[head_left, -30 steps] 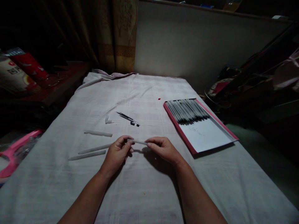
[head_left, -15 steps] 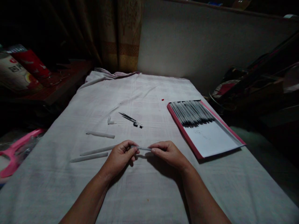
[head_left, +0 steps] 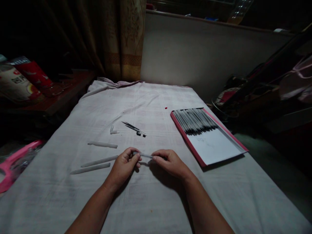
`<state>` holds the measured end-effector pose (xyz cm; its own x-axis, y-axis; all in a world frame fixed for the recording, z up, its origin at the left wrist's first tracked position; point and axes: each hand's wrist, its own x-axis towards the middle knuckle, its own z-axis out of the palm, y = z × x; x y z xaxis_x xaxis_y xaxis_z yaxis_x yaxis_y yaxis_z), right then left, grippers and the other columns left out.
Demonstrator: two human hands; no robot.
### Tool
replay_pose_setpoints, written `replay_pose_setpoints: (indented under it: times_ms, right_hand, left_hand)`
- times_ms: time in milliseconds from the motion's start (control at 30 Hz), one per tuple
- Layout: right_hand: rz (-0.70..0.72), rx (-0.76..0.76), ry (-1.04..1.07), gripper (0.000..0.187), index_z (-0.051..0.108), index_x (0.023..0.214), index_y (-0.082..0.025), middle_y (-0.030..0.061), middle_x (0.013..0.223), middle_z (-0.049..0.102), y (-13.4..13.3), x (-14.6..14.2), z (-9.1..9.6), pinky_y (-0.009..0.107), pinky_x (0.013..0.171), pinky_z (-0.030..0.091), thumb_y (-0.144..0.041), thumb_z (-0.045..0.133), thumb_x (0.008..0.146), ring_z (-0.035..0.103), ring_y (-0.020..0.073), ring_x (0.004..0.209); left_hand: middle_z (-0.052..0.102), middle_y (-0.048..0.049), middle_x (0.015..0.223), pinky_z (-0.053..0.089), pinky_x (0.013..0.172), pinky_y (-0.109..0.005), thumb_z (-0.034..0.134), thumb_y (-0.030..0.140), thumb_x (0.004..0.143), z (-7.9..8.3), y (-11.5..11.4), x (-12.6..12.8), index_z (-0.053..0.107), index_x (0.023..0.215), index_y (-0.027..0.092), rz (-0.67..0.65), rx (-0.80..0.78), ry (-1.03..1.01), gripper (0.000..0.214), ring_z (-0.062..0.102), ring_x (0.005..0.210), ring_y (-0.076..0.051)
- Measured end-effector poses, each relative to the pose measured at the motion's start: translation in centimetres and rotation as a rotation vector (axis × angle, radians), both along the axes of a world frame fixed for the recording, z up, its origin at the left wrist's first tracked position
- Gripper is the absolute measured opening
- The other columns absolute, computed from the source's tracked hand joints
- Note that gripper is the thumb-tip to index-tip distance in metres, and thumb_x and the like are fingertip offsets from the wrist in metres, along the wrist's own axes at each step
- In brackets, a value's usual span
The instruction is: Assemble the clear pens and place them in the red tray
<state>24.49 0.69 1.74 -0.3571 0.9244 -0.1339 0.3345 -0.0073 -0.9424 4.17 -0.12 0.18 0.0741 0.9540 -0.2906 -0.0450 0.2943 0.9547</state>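
Between my two hands a thin clear pen [head_left: 146,156] is held level above the cloth. My left hand [head_left: 127,162] pinches its left end, and my right hand [head_left: 169,161] pinches the right end, where a dark tip shows by the fingers. Left of my left hand lie grey translucent pen barrels [head_left: 102,145], several in all, one partly behind the hand. Farther back are black ink refills [head_left: 133,126], small black caps [head_left: 141,135] and short clear pieces [head_left: 113,130]. On the right, a pink-edged box [head_left: 187,143] holds a row of clear pens [head_left: 195,120] with black ends.
A pale checked cloth [head_left: 156,201] covers the table. A small red piece [head_left: 166,108] lies near the back. To the left are a pink plastic object [head_left: 14,165] and a side table [head_left: 70,87] with containers. A curtain [head_left: 131,42] hangs behind.
The view has shifted slightly, so everything sits a little lower and to the left. Both hands keep their pinch on the pen; a dark end now shows at my right hand.
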Motion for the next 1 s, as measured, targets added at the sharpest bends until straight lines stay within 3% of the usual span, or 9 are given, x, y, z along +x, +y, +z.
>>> replay_pose_setpoints:
  times_ms: [133,200,300,400,500,633,833,900,1000]
  right_hand:
    - [-0.047,0.097,-0.101,0.021,0.074,0.08,-0.018,0.0018,0.066,0.067,0.0,0.2,0.7,0.025,0.058,0.043,-0.029,0.057,0.085,0.058,0.0147,0.062]
    - [-0.204,0.236,-0.103,0.02,0.075,0.08,-0.019,0.0045,0.076,0.072,0.7,1.5,1.1,0.029,0.068,0.048,-0.032,0.06,0.083,0.063,0.0183,0.072]
    - [-0.556,0.376,-0.113,0.029,0.078,0.085,-0.019,0.0091,0.088,0.076,3.1,5.6,2.1,0.036,0.079,0.051,-0.042,0.062,0.078,0.068,0.0249,0.084]
    - [-0.851,0.407,-0.353,0.034,0.08,0.092,-0.018,0.0112,0.097,0.077,6.3,10.9,3.2,0.038,0.086,0.05,-0.043,0.061,0.079,0.069,0.0289,0.094]
    - [-0.985,0.298,-0.732,0.033,0.081,0.098,-0.02,0.0112,0.098,0.078,9.2,14.9,3.9,0.037,0.08,0.05,-0.036,0.058,0.08,0.07,0.0311,0.096]
    - [-0.967,0.211,-0.984,0.037,0.079,0.108,-0.023,0.0125,0.105,0.077,11.5,16.7,3.4,0.035,0.075,0.05,-0.037,0.054,0.085,0.07,0.0306,0.098]
    - [-0.924,0.187,-1.094,0.037,0.078,0.111,-0.024,0.0144,0.104,0.076,12.7,16.3,2.2,0.036,0.075,0.048,-0.037,0.054,0.086,0.069,0.03,0.096]
    - [-0.913,0.24,-1.104,0.039,0.077,0.113,-0.022,0.0152,0.105,0.074,12.6,16.0,2.3,0.037,0.076,0.048,-0.038,0.055,0.086,0.068,0.0303,0.096]
    - [-0.872,0.447,-1.052,0.038,0.077,0.111,-0.019,0.0148,0.106,0.073,12.0,14.8,2.8,0.037,0.078,0.048,-0.035,0.052,0.087,0.065,0.0292,0.097]
  left_hand:
    - [0.064,0.0033,0.074,0.03,0.031,-0.016,0.073,0.057,0.07,0.4,0.2,-0.4,0.054,0.119,0.02,0.08,0.024,-0.045,0.064,0.051,0.042,-0.008]
    - [0.064,0.0041,0.076,0.034,0.032,-0.017,0.072,0.057,0.072,0.7,0.3,-0.8,0.049,0.127,0.021,0.09,0.028,-0.079,0.07,0.048,0.039,-0.006]
    - [0.064,0.0039,0.077,0.038,0.034,-0.018,0.073,0.056,0.074,1.1,0.3,-1.3,0.049,0.127,0.02,0.069,0.014,-0.127,0.069,0.047,0.038,-0.005]
    - [0.063,0.0036,0.075,0.038,0.034,-0.018,0.075,0.057,0.071,1.2,0.3,-1.4,0.053,0.123,0.019,0.029,-0.002,-0.152,0.067,0.047,0.04,-0.006]
    - [0.062,0.0037,0.07,0.038,0.034,-0.018,0.078,0.059,0.067,1.1,0.4,-1.4,0.057,0.117,0.018,0.001,-0.016,-0.159,0.068,0.047,0.041,-0.006]
    - [0.063,0.0031,0.071,0.041,0.036,-0.019,0.08,0.058,0.066,0.9,0.5,-1.4,0.06,0.114,0.018,0.004,-0.028,-0.162,0.065,0.05,0.044,-0.007]
    - [0.064,0.0026,0.071,0.041,0.037,-0.018,0.08,0.056,0.067,0.6,0.6,-1.4,0.063,0.105,0.018,0.013,-0.01,-0.159,0.056,0.051,0.044,-0.007]
    - [0.064,0.0023,0.07,0.041,0.036,-0.018,0.08,0.058,0.065,0.5,0.5,-1.3,0.063,0.099,0.017,0.019,-0.016,-0.153,0.056,0.051,0.044,-0.007]
    - [0.064,0.0018,0.07,0.041,0.034,-0.019,0.08,0.06,0.064,0.6,0.5,-1.2,0.062,0.095,0.017,0.023,-0.029,-0.148,0.056,0.052,0.044,-0.008]
